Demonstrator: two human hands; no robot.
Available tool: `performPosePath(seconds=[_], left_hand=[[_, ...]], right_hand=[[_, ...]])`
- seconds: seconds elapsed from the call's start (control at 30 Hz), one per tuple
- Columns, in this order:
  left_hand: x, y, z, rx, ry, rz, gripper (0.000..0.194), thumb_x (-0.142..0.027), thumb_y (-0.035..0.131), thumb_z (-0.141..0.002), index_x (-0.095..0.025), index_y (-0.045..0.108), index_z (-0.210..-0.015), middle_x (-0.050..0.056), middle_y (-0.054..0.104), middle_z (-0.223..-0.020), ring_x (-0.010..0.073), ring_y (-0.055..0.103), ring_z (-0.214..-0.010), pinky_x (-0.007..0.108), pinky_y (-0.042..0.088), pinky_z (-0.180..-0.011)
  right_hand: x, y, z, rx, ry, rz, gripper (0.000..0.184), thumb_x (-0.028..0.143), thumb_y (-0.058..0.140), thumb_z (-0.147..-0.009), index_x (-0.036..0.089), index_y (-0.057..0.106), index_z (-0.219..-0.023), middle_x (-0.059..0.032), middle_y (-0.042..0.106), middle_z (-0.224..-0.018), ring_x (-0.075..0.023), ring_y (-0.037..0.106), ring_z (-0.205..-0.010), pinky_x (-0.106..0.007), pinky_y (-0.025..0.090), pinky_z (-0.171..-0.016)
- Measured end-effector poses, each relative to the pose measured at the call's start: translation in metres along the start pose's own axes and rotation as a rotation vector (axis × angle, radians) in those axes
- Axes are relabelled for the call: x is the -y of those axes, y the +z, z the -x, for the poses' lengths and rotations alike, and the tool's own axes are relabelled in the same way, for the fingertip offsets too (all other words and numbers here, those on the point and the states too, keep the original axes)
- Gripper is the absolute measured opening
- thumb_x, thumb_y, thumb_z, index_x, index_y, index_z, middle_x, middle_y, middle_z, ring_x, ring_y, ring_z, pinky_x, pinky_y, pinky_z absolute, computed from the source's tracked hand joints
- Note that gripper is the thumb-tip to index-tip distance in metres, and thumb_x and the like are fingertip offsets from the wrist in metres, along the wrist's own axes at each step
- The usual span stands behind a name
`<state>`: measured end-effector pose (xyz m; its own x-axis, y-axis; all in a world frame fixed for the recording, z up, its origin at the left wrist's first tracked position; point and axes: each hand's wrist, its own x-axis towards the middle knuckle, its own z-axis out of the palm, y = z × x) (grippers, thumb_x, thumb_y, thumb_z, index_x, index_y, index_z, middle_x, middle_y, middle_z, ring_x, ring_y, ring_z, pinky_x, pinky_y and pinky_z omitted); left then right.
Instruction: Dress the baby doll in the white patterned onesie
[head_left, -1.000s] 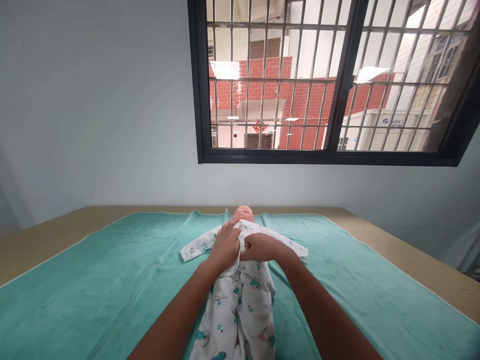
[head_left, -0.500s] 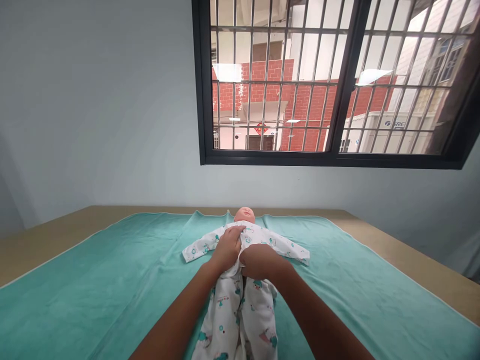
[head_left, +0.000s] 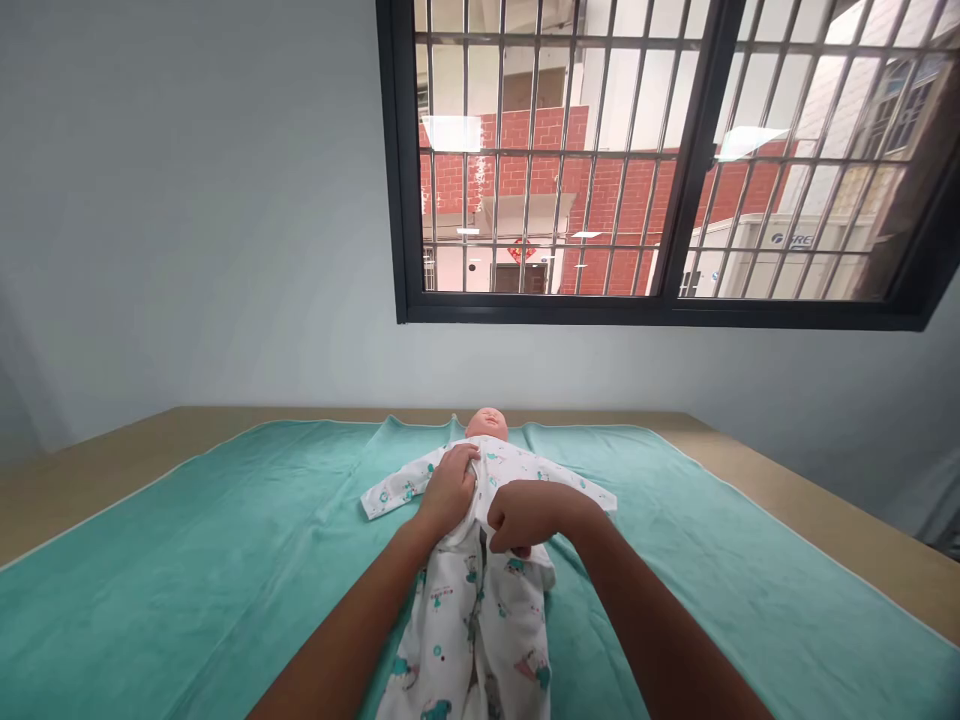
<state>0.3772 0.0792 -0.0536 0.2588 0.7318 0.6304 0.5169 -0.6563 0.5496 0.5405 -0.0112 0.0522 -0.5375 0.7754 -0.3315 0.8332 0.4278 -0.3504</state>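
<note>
A baby doll (head_left: 487,424) lies on its back, its head toward the wall. It wears a white long-sleeved baby top (head_left: 517,462) with small teal prints and matching trousers (head_left: 513,610), both sleeves spread out sideways. My left hand (head_left: 450,490) rests on the left side of the top, fingers stretched toward the doll's neck. Over the lower front of the top, near the waist, hovers or rests my right hand (head_left: 525,515) with its fingers curled in. Whatever those fingers pinch, if anything, is hidden beneath the hand.
A teal blanket (head_left: 225,560) with some creases covers most of the wooden tabletop (head_left: 97,455). Behind the table stands a pale wall (head_left: 225,250) with a barred, dark-framed window (head_left: 540,308) on the right.
My right hand has turned and shifted slightly right, off the middle of the top, its knuckles now raised. My left hand stays on the top, its fingers slightly further left.
</note>
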Motion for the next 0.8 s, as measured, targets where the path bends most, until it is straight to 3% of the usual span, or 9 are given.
performPosePath(seconds=[0.1,0.17,0.27,0.37,0.43,0.6,0.8], left_hand=[[-0.001,-0.001,-0.001,-0.073,-0.071,0.112,0.040,-0.004,0.041,-0.072,-0.020,0.062,-0.103,0.006,0.062,-0.111,0.0200,0.054,-0.111,0.037,0.039,-0.103],[-0.002,-0.003,-0.002,-0.093,-0.123,0.177,0.036,-0.008,0.043,-0.076,-0.020,0.063,-0.104,0.006,0.063,-0.109,0.0192,0.056,-0.108,0.035,0.042,-0.099],[-0.003,-0.006,-0.004,-0.112,-0.175,0.211,0.030,-0.017,0.047,-0.083,-0.019,0.065,-0.106,0.007,0.063,-0.111,0.0190,0.058,-0.105,0.033,0.045,-0.096],[-0.003,-0.007,-0.005,-0.087,-0.182,0.195,0.026,-0.023,0.050,-0.085,-0.019,0.068,-0.102,0.007,0.063,-0.108,0.0198,0.058,-0.105,0.034,0.043,-0.097],[-0.004,-0.006,-0.006,-0.053,-0.163,0.167,0.024,-0.024,0.050,-0.085,-0.019,0.070,-0.098,0.007,0.063,-0.106,0.0203,0.057,-0.105,0.035,0.042,-0.099],[-0.011,-0.007,-0.007,-0.023,-0.120,0.133,0.022,-0.021,0.049,-0.086,-0.021,0.070,-0.092,0.005,0.064,-0.104,0.0201,0.056,-0.106,0.035,0.040,-0.100],[-0.015,-0.009,-0.007,-0.034,-0.162,0.130,0.018,-0.023,0.053,-0.085,-0.020,0.070,-0.091,0.005,0.069,-0.098,0.0201,0.060,-0.096,0.033,0.045,-0.090]], right_hand=[[-0.011,-0.004,-0.004,-0.067,-0.085,-0.131,0.032,0.043,0.058,-0.077,0.020,0.061,-0.055,-0.0007,0.067,-0.061,-0.0141,0.054,-0.056,-0.027,0.035,-0.055],[-0.017,-0.004,-0.014,-0.295,-0.104,-0.227,0.035,0.047,0.054,-0.082,0.019,0.064,-0.062,-0.0016,0.067,-0.065,-0.0142,0.055,-0.059,-0.026,0.036,-0.057],[-0.024,0.007,-0.042,-0.770,0.009,-0.252,0.026,0.034,0.047,-0.088,0.019,0.061,-0.073,-0.0015,0.065,-0.074,-0.0135,0.055,-0.066,-0.025,0.035,-0.060],[-0.030,0.025,-0.070,-0.995,0.108,-0.143,0.012,0.023,0.048,-0.087,0.019,0.058,-0.082,-0.0029,0.064,-0.087,-0.0140,0.056,-0.076,-0.024,0.035,-0.066],[-0.034,0.035,-0.082,-0.995,0.146,-0.062,0.008,0.024,0.051,-0.086,0.019,0.057,-0.086,-0.0048,0.063,-0.094,-0.0151,0.056,-0.079,-0.025,0.034,-0.068],[-0.034,0.041,-0.085,-0.885,0.234,0.086,0.019,0.033,0.053,-0.086,0.018,0.055,-0.097,-0.0090,0.062,-0.099,-0.0204,0.060,-0.084,-0.028,0.035,-0.067],[-0.032,0.038,-0.088,-0.849,0.232,-0.068,0.015,0.027,0.048,-0.088,0.015,0.055,-0.094,-0.0135,0.064,-0.094,-0.0248,0.060,-0.090,-0.031,0.036,-0.073]])
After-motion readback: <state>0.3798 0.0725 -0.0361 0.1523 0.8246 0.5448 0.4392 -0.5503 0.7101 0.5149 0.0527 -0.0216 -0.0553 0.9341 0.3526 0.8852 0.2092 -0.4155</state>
